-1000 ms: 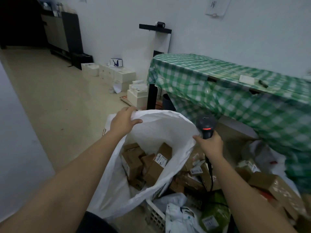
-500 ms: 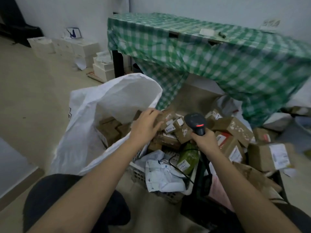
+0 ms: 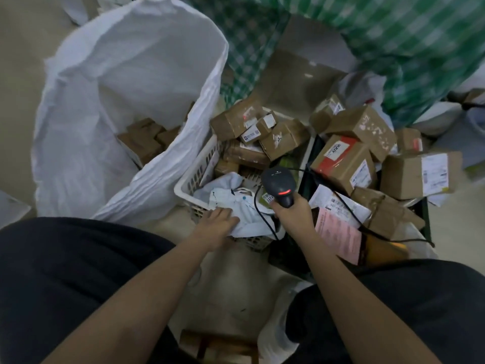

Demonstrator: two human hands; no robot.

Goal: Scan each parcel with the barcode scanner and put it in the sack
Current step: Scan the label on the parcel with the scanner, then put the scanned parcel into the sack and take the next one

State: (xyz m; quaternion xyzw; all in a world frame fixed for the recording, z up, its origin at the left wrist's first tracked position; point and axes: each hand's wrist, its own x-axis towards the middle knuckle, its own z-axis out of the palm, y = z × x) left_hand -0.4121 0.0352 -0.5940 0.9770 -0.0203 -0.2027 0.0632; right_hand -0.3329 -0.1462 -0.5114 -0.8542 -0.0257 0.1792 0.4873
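While the right hand (image 3: 294, 216) grips the scanner (image 3: 279, 186), the left hand (image 3: 216, 224) grasps a white mailer (image 3: 236, 203) in the basket (image 3: 187, 183), right of the sack (image 3: 131, 101).

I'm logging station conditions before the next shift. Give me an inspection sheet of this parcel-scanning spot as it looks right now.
Surface: pale floor; work is done at floor level.
Job's things: white sack open, brown boxes inside; barcode scanner lit red; white basket holding boxes and a white poly mailer.
Clutter: loose cardboard boxes piled to the right, a pink sheet.
Hands: left hand touches the mailer; right hand grips the scanner.
Cables: black scanner cord loops over the basket and parcels.
Surroundings: green checked tablecloth behind.
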